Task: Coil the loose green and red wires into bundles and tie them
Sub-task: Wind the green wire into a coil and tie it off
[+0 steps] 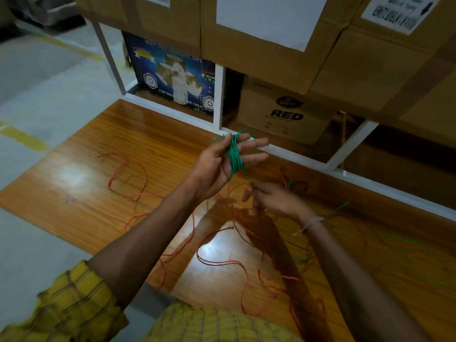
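The left hand [222,164] was raised with fingers spread straight, serving as a former; the green wire [234,156] was wound in turns round them; the right hand [269,198], blurred, seemingly pinched its loose tail below, likely feeding tension; the red wire [138,193] lay loose across the worktop [98,144], untouched.

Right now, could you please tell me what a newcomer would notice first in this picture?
The bright green wire coil, wound around the straight fingers of the raised left hand, stands out mid-frame. Just below it, the right hand pinches the green strand running off the coil. Thin loose red wire sprawls in loops over the glossy wooden table beneath both arms.
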The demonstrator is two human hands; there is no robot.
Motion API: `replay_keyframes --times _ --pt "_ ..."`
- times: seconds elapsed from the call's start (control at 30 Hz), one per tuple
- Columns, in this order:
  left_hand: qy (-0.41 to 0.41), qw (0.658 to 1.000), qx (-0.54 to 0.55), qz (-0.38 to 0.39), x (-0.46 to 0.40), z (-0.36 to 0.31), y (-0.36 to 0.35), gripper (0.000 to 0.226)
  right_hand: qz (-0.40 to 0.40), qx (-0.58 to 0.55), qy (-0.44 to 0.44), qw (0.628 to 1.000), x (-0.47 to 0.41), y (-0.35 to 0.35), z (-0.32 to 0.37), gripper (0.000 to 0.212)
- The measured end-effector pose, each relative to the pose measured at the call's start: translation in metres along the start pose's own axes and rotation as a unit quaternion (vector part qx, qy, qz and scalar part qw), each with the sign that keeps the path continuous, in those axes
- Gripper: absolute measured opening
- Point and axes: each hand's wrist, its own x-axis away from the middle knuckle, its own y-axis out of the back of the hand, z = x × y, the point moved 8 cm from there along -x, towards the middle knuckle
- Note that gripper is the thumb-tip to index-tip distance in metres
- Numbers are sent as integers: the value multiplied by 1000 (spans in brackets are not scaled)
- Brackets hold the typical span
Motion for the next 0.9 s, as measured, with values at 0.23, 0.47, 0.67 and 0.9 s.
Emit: replay_keyframes --times 0.23,0.47,0.67,0.9 --pt "3 930 -334 -153 -13 3 44 42 97 101 44 989 35 -4 27 9" --pt "38 798 -599 -58 5 25 26 54 49 12 144 988 51 53 74 15" --pt "52 885 -462 36 17 36 15 79 -50 -182 200 961 41 108 71 14" --pt "61 940 -311 127 28 29 -15 55 -181 -133 165 960 3 120 48 16"
